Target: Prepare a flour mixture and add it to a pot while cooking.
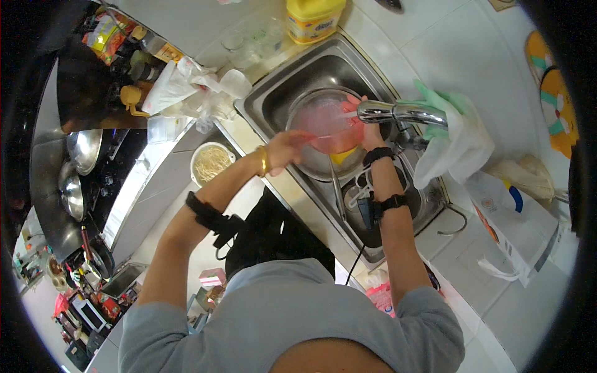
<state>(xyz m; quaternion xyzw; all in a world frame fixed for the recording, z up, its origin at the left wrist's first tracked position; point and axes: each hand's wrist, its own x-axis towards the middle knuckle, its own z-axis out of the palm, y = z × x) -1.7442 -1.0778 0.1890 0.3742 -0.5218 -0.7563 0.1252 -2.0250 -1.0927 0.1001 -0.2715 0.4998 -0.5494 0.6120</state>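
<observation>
A pink see-through bowl (pixel 331 129) is tilted under the chrome faucet (pixel 392 113), above a round metal pot (pixel 300 163) in the sink. My left hand (pixel 283 151), blurred, is closed on the bowl's left edge, and its fingertips look pink through the wall. At the opposite side my right hand (pixel 371 133) grips the bowl close beneath the spout, its fingers partly hidden by bowl and faucet. Something yellow (pixel 342 155) shows below the bowl, its kind unclear. A metal handle (pixel 336 189) slants from the pot toward the sink's front edge.
The steel sink (pixel 273 74) has a second basin holding a white rack-like item (pixel 359 198). Behind it stands a yellow jug (pixel 314 22). A pale green and white cloth or glove (pixel 457 133) drapes over the faucet. A tub of pale strands (pixel 212 164) sits left, below counter level.
</observation>
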